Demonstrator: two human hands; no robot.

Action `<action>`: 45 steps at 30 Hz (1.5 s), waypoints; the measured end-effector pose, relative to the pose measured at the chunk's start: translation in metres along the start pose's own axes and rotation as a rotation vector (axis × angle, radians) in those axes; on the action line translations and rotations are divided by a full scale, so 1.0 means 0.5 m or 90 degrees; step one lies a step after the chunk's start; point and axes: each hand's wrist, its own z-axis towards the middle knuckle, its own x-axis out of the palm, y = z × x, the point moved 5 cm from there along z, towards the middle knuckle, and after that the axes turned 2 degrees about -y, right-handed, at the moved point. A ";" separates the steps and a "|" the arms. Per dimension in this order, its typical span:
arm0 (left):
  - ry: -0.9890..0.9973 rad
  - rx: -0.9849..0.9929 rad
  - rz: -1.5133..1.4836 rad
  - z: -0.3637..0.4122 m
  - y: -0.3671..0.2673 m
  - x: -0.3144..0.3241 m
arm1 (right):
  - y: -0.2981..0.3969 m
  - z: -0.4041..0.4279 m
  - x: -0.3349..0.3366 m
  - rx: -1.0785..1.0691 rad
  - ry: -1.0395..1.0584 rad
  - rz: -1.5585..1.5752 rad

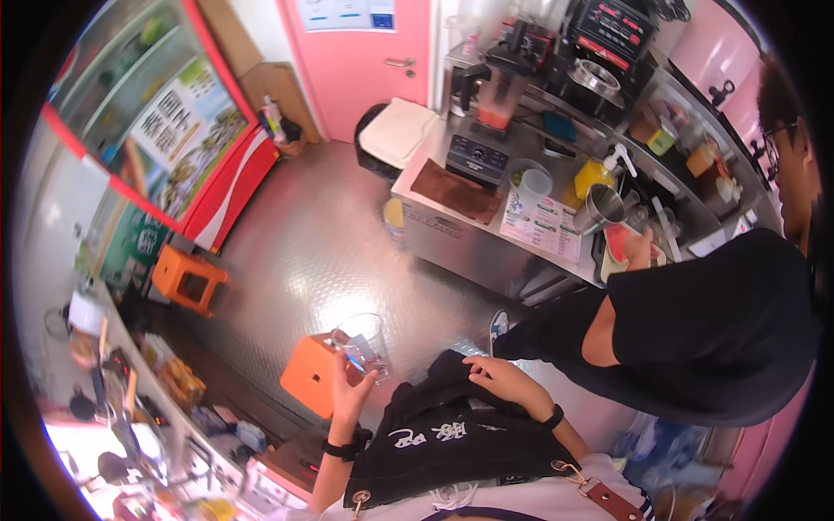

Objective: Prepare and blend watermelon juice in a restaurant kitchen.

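My left hand (352, 387) holds a clear plastic cup (362, 345) by its lower part, over an orange plastic stool (309, 374). The cup is tilted, and its contents are too unclear to tell. My right hand (498, 378) hangs in front of my black apron (456, 436), fingers slightly bent and apart, with nothing seen in it. White lettering marks the apron. Dark bands circle both my wrists.
At the right a co-worker in black (704, 332) reaches to cut watermelon (617, 242) on the steel counter (417, 202). A blender (498, 98) with red contents stands there. Another orange stool (189, 279) is near the red display fridge (228, 176). A cluttered worktop (189, 449) runs along the lower left.
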 end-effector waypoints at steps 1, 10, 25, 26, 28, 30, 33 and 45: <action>0.021 -0.009 0.007 0.033 -0.011 0.013 | 0.003 0.018 -0.007 0.015 -0.023 -0.019; 0.251 -0.059 0.140 0.359 -0.091 0.174 | -0.185 0.301 -0.185 -0.031 -0.463 0.278; 0.442 -0.094 0.261 0.796 -0.099 0.275 | -0.374 0.452 -0.486 0.412 -1.043 0.166; 0.471 -0.091 0.276 0.830 -0.101 0.288 | -0.372 0.436 -0.495 0.414 -1.133 0.147; 0.517 -0.083 0.315 0.893 -0.108 0.319 | -0.394 0.424 -0.532 0.455 -1.145 0.185; 0.547 -0.040 0.337 0.948 -0.119 0.350 | -0.435 0.421 -0.588 0.414 -1.180 0.145; 0.592 -0.044 0.348 0.983 -0.136 0.391 | -0.500 0.446 -0.643 0.433 -1.173 0.133; 0.674 -0.070 0.354 0.910 -0.062 0.586 | -0.507 0.501 -0.691 0.335 -1.027 0.192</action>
